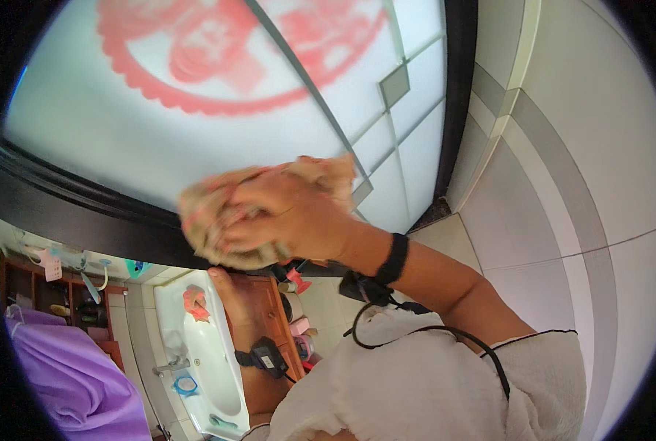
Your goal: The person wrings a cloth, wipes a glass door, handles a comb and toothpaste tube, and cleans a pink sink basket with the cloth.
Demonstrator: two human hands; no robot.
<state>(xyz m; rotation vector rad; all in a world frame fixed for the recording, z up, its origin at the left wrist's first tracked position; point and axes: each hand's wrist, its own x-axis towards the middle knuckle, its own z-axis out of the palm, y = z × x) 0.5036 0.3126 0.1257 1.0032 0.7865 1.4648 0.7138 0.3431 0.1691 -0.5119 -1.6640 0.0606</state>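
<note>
My right hand is closed on a crumpled beige and pink cloth, which lies over the dark frame and the lower part of a frosted glass door panel. Hand and cloth are blurred. My left hand is at the frame's near edge, below the cloth; a fingertip shows, but the other fingers are unclear or hidden. The glass bears a red scalloped round design and grey strips with diamond shapes. Each wrist wears a black strap with a small device.
Beyond the frame, a white washbasin with a tap and a pink cloth adjoins a wooden cabinet. Purple fabric hangs by wooden shelves at left. A tiled wall rises at right.
</note>
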